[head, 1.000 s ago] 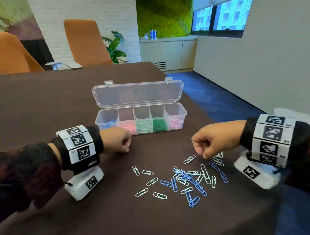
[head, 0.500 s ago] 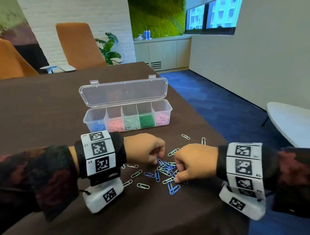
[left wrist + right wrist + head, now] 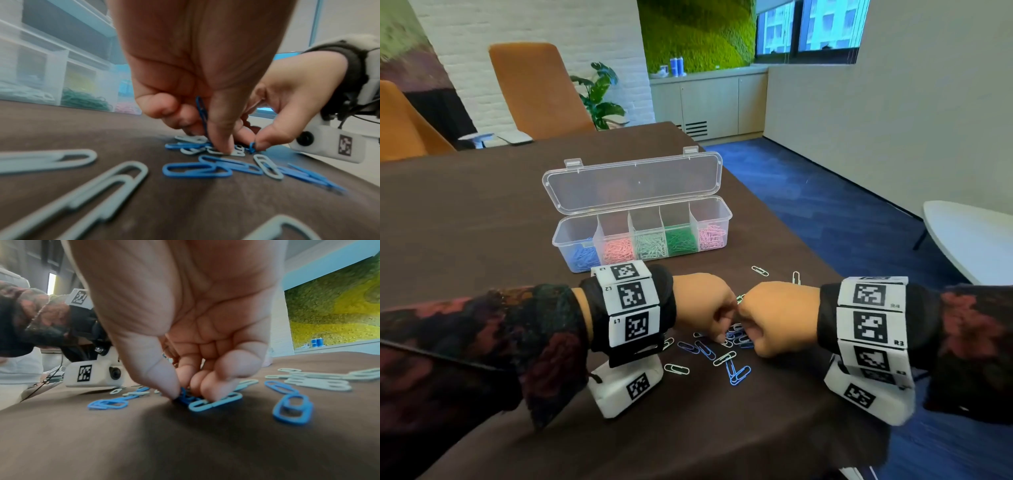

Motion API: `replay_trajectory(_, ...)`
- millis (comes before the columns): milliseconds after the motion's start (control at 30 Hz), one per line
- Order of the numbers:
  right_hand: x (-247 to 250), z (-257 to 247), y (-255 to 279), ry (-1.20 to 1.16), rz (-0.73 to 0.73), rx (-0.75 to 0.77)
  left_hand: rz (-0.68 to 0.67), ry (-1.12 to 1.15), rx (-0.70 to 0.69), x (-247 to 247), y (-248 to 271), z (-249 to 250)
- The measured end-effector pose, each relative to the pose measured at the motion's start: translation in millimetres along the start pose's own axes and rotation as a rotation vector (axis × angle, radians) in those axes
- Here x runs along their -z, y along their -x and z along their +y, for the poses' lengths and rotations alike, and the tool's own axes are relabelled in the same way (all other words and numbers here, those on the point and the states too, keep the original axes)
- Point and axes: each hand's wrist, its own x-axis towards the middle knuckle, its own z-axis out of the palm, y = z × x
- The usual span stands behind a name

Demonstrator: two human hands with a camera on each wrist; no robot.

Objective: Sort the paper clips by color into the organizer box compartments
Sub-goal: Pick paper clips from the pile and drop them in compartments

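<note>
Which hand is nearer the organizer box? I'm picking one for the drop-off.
Left. The left hand is just in front of the organizer box; the right hand is farther right.

dark floral sleeves, marker-tagged white wristbands

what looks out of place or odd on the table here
Two pale clips lie apart from the main pile of paper clips, nearer the organizer box. That pile is still unsorted, dark blue mixed with pale blue. Nothing looks spilled or damaged; the box stands level, lid open.
</note>
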Motion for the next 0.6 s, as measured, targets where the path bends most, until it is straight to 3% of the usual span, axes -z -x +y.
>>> replay_trajectory(100,4,14,1,-0.251,0.007,-0.042,0.056,0.043,-0.009,0,4,-4)
replay_trajectory(200,7,29,1,-0.845,0.003,-0.013,0.110,0.170,0.004,1,11,-14)
replay_trajectory(267,8,40,0,-1.232,0.051,-0.003,0.126,0.498,0.008,2,16,-22)
replay_trajectory(400,6,53,1,-1.771,0.091,-0.073,0.159,1.408,0.008,-1,28,-41)
replay_trajectory(500,3,55,0,-1.930,0.074,-0.130,0.188,1.773,-0.052,-6,33,-52)
replay_trajectory(600,0,50,0,-1.874,0.015,-0.130,0.245,1.934,-0.098,-15,35,-53)
